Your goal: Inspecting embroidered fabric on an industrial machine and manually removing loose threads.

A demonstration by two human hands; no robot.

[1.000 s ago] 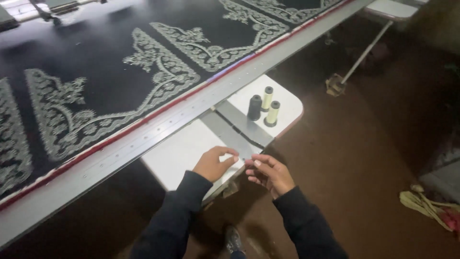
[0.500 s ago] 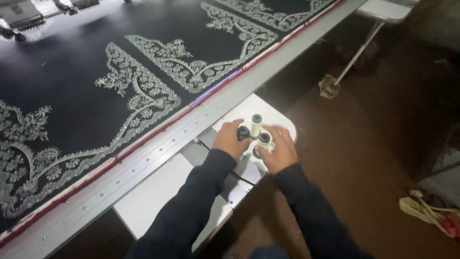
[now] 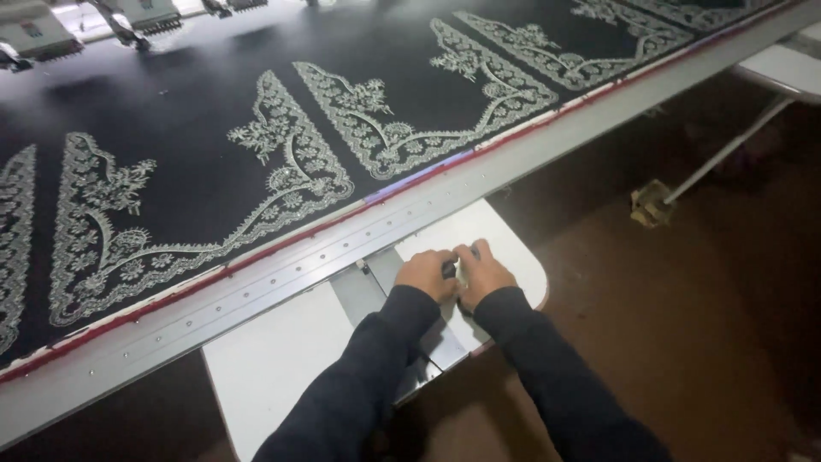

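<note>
Resting close together on the white worktop, the two hands almost meet over a small dark thing that shows only as a sliver between them. The left hand is curled, knuckles up, pressed against it; the right hand is curled too, its fingers hooked over the far side. Both seem to grip it, though how firmly I cannot tell. Judging by how easily two hands cover it, it is probably light, small and rigid, best held by its sides from either flank. Too little shows to tell its long axis or which way it points. Just beyond runs the grey metal rail edging the black embroidered cloth.
</note>
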